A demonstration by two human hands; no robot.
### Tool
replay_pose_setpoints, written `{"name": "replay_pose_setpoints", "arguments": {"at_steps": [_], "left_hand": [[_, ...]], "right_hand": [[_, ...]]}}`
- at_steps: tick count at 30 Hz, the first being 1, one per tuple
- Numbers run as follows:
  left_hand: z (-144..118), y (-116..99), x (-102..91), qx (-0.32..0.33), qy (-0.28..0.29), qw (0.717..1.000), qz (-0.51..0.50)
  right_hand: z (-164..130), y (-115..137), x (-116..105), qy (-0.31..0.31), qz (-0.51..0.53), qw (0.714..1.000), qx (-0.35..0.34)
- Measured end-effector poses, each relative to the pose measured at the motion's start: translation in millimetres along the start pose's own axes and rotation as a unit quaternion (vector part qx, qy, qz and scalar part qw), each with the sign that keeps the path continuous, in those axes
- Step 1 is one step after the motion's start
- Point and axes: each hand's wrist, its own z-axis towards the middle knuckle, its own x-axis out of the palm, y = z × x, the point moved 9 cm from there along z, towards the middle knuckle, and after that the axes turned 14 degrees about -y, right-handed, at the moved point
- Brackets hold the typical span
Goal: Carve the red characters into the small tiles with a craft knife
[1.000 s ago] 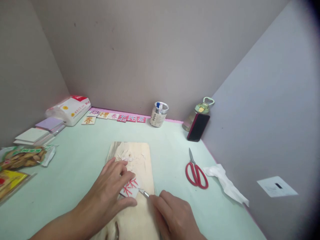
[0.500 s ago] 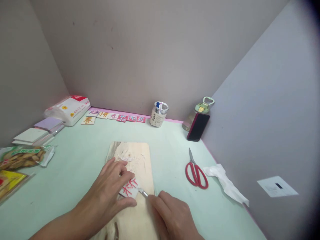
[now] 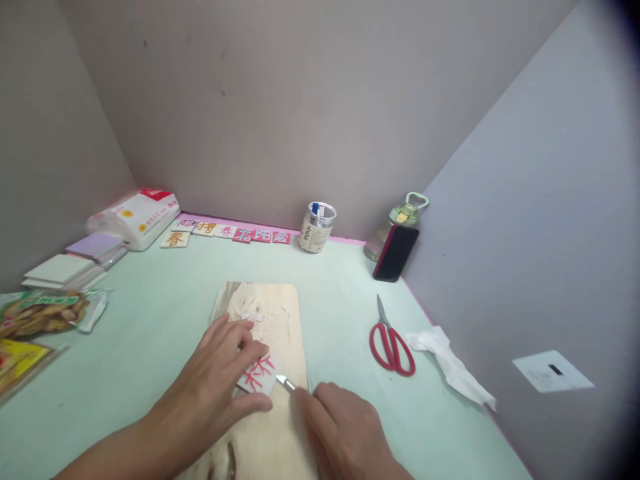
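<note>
A person's left hand pins a pale tile marked with red strokes to a wooden board, its grip narrowed around the piece, thumb at the near side and fingers at the far side. The right hand has its grip closed around the handle of a knife, the tip at the tile's right edge; whether blade and tile touch cannot be told. Thin shavings lie on the board just beyond the left fingers.

To the right on the pale green tabletop, red-handled scissors point away from the person, near a crumpled tissue. Farther back, a phone leans against a green-lidded bottle, and a can stands upright by the rear wall. Left of it runs a row of painted plaques, with one more in front. Along the left side sit a tissue pack, stacked squares, a snack bag and a yellow packet.
</note>
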Motion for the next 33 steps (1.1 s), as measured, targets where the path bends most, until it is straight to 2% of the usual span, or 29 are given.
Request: {"name": "replay_pose_setpoints", "arguments": {"at_steps": [3, 8, 11, 14, 18, 21, 25, 33], "left_hand": [[1, 0, -0.7, -0.001, -0.002, 1.0, 0.001], [1, 1, -0.2, -0.003, 0.005, 1.0, 0.0], [0, 2, 0.2, -0.004, 0.007, 1.0, -0.005], [0, 1, -0.1, -0.005, 0.004, 1.0, -0.01], [-1, 0, -1.1, -0.005, -0.001, 1.0, -0.009], [0, -1, -0.6, -0.01, 0.006, 1.0, -0.009], [0, -1, -1.7, -0.012, 0.007, 1.0, -0.008], [1, 1, -1.0, -0.015, 0.007, 1.0, -0.006]], "right_hand": [[2, 3, -3, -0.02, -0.01, 1.0, -0.017], [4, 1, 1, -0.012, -0.021, 0.999, -0.023], [5, -12, 4, -0.002, 0.0, 1.0, 0.031], [3, -24, 9, 0.047, 0.096, 0.988, 0.116], [-2, -35, 8, 0.09, 0.215, 0.944, 0.236], [-6, -34, 12, 0.134, 0.262, 0.908, 0.299], [-8, -32, 14, 0.151, 0.27, 0.893, 0.326], [-4, -29, 13, 0.144, 0.261, 0.899, 0.32]]}}
